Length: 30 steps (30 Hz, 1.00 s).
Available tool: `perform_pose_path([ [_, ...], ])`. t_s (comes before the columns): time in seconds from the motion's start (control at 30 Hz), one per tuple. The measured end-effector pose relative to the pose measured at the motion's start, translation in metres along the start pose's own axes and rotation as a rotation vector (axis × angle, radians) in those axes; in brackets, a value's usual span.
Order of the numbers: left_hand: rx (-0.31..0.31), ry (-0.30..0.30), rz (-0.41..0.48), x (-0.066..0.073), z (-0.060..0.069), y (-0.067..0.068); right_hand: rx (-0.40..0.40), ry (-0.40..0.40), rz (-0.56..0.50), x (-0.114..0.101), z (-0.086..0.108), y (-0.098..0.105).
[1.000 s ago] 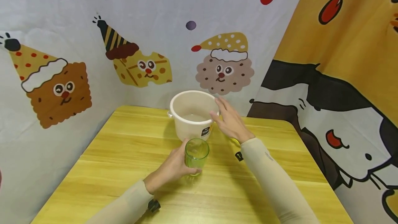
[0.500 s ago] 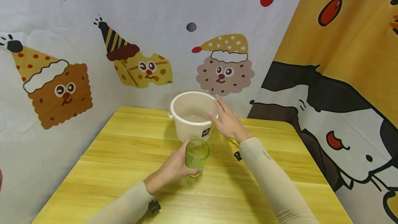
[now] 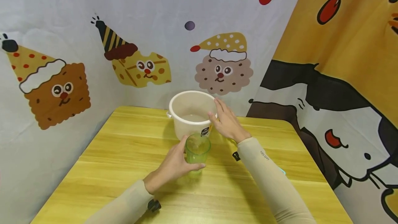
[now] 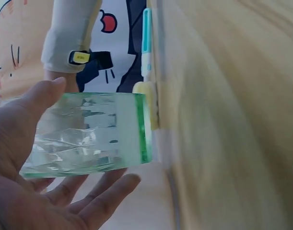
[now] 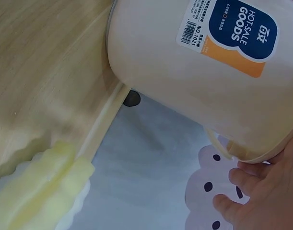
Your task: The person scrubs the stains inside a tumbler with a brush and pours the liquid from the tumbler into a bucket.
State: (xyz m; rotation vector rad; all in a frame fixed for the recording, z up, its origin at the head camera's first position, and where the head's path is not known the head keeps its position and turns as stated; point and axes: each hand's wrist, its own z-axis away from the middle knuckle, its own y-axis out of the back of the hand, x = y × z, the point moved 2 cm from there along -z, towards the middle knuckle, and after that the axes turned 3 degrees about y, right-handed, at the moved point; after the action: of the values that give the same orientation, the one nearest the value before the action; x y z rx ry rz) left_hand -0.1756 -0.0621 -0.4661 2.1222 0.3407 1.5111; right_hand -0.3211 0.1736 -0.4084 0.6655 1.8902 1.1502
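Note:
My left hand [image 3: 174, 164] grips a clear green drinking glass [image 3: 198, 149], held upright in front of the bucket. In the left wrist view the thick base of the glass [image 4: 142, 127] is slightly apart from the tabletop, and several fingers reach beneath its side. A cream plastic bucket [image 3: 186, 126] stands toward the back of the table. My right hand [image 3: 229, 123] holds the bucket's right rim, its thumb at the inner edge and fingers on the outer side. The bucket's label [image 5: 242, 36] shows in the right wrist view. What lies at the bucket's bottom is unclear.
A sponge brush with a yellow head [image 5: 45, 191] and teal handle [image 4: 146, 31] lies on the table at the right, mostly hidden by my right forearm in the head view. The wood-grain table [image 3: 124, 148] meets a cartoon-printed cloth [image 3: 149, 16] behind it.
The glass in my left hand has risen slightly off its earlier height. My right hand stays at the bucket rim. A bit of the teal handle now shows beside my right sleeve.

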Motion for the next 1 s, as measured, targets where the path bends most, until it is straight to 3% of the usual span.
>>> perform_pose_path([
  [0.2,0.105,-0.006,0.054,0.014,-0.003,0.014,0.005,0.006,-0.003,-0.001,0.000,-0.001],
  [0.53,0.257,-0.118,0.051,0.028,-0.019,0.042,0.016,0.005,-0.013,0.000,0.001,-0.001],
  [0.73,0.307,-0.084,-0.006,0.034,-0.028,0.052,0.018,0.001,-0.012,0.000,0.001,-0.001],
  [1.0,0.309,-0.024,-0.023,0.037,-0.039,0.061,0.014,0.003,-0.004,0.000,0.001,-0.001],
])
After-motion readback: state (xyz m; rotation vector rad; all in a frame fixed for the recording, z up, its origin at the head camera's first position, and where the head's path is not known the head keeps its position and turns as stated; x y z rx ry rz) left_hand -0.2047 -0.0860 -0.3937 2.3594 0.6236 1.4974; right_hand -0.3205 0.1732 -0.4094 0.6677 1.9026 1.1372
